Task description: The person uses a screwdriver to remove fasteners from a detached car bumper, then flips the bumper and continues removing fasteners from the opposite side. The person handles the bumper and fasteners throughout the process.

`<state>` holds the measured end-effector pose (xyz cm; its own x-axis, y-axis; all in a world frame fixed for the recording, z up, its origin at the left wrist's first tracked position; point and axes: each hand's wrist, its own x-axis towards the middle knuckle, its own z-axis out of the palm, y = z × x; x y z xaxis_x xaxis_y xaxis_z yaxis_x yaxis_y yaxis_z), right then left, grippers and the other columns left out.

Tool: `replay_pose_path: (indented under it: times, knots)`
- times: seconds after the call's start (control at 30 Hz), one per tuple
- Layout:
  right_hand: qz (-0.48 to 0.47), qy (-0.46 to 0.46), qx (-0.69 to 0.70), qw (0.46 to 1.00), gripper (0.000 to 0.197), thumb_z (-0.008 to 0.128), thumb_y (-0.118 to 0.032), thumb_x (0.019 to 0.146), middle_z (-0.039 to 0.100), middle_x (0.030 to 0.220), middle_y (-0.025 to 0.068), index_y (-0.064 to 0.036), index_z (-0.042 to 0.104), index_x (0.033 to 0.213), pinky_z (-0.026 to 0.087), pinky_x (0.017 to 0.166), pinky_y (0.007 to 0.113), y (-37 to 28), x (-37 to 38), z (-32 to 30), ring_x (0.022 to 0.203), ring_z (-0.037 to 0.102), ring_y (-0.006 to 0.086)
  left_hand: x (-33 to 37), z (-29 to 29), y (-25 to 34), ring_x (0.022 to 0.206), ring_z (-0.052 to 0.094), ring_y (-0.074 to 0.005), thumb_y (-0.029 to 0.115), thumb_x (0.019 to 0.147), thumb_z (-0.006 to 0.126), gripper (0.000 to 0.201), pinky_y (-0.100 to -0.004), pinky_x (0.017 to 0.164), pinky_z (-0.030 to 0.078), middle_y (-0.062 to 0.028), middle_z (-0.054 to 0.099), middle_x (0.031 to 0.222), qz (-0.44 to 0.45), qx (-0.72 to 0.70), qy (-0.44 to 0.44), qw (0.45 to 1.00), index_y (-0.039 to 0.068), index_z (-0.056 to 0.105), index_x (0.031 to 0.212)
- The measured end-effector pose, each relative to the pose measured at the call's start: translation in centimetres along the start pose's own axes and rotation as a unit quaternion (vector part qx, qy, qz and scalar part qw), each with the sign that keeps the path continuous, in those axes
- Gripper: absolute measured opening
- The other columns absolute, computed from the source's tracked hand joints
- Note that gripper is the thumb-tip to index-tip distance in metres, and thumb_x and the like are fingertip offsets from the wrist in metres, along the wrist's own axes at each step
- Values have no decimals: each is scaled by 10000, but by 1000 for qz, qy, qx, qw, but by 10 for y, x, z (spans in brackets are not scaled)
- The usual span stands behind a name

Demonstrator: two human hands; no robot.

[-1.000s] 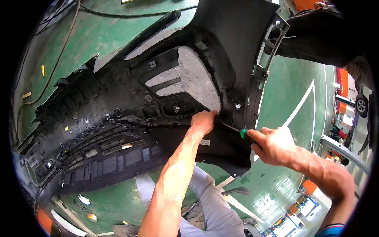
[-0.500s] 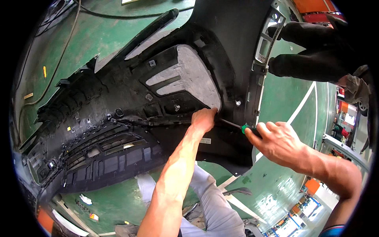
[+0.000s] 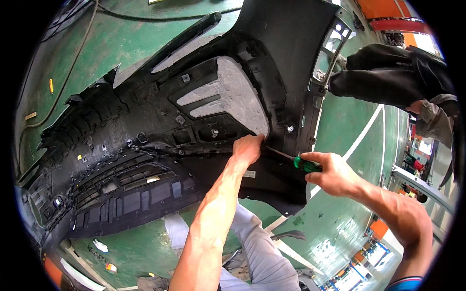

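Observation:
A large black plastic car bumper (image 3: 272, 68), its inner side facing up, spreads across the middle. Against its lower edge my left hand (image 3: 247, 148) is closed, thumb and fingers bent at the bottom corner of a grey pad (image 3: 242, 92); whatever is between them is hidden. My right hand (image 3: 335, 173) grips a screwdriver (image 3: 307, 165) by its green handle, the index finger stretched along the top. The thin shaft points left toward my left hand, and its tip cannot be seen clearly. Just below lies a small white label (image 3: 249, 174) on the black plastic.
At the right stands another person in dark trousers (image 3: 374, 80), close to the bumper's end. A dark grille section (image 3: 141, 199) is at the lower left. Hoses (image 3: 73, 72) run over the green floor (image 3: 131, 39). A yellow tool (image 3: 51, 86) lies far left.
My right hand has loosened its wrap and shifted on the screwdriver, so more of the green handle shows. My left hand stays at the same spot on the bumper. The view has moved slightly.

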<state>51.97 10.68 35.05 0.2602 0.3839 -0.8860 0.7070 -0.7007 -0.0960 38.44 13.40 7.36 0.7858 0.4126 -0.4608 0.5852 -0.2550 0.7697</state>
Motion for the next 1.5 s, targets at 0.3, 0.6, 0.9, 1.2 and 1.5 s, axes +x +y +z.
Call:
replay_pose_path:
  times: [0.3,0.6,0.9,1.2,1.5]
  knots:
    - [-172,19,-321,931,624,666,-165,820,670,951,183,-1,494,1397,543,725,422,-14,-10,-7,837,702,319,-5,-7,-12,963,659,-412,101,757,680,400,-516,786,520,-205,698,955,-30,5,-7,1000,136,624,1152]
    - [-80,-49,-210,973,515,612,-203,861,681,973,238,-87,559,1360,548,723,467,-21,4,-8,803,690,416,-11,-6,-15,920,673,-418,59,818,564,328,-525,754,524,-211,697,909,-18,6,10,1000,126,631,1133]
    - [80,-37,200,976,555,675,-225,873,699,979,145,19,538,1352,527,796,349,-16,0,7,849,662,211,-9,-3,-20,950,661,-424,92,769,649,412,-518,792,521,-216,698,931,-38,3,9,999,136,627,1178]
    - [-211,-44,-441,871,485,563,-161,879,664,863,153,-23,543,1343,539,627,434,-18,-3,-12,756,707,318,-4,-5,-6,958,659,-424,94,774,657,393,-524,791,516,-223,695,953,-18,-5,-6,1000,131,620,1163]
    - [153,-40,380,912,541,671,-243,897,615,803,59,44,548,1339,462,602,275,3,2,13,664,549,101,-5,1,-15,949,656,-432,100,771,653,384,-529,787,514,-220,695,928,-26,-10,13,1000,136,622,1152]
